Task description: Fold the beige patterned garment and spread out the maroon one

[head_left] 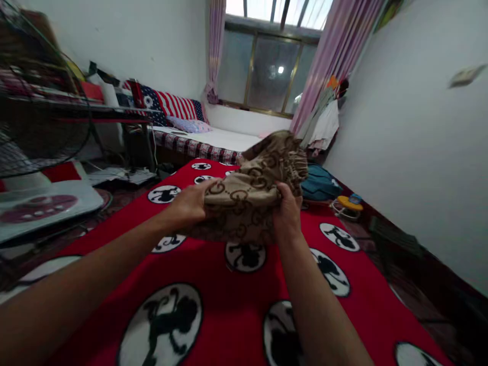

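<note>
A tan and brown patterned cloth item (pixel 244 188), with a gathered edge at its upper right, is held up over a red blanket (pixel 224 300). It is bunched and folded, so I cannot tell whether it is a garment or a cover. My left hand (pixel 190 203) grips its left end, the fingers partly hidden behind the fabric. On the right side my right hand (pixel 287 208) pinches it with the thumb on top. Below the cloth, the blanket shows white ovals with dark monkey figures.
Beyond the blanket stands a bed (pixel 229 140) with striped pillows. A fan (pixel 41 112) and a cluttered table (pixel 125 114) are at the left. A blue-green bag (pixel 320 183) and a yellow-topped stool (pixel 348 204) sit by the right wall. Purple curtains (pixel 328 61) flank the window.
</note>
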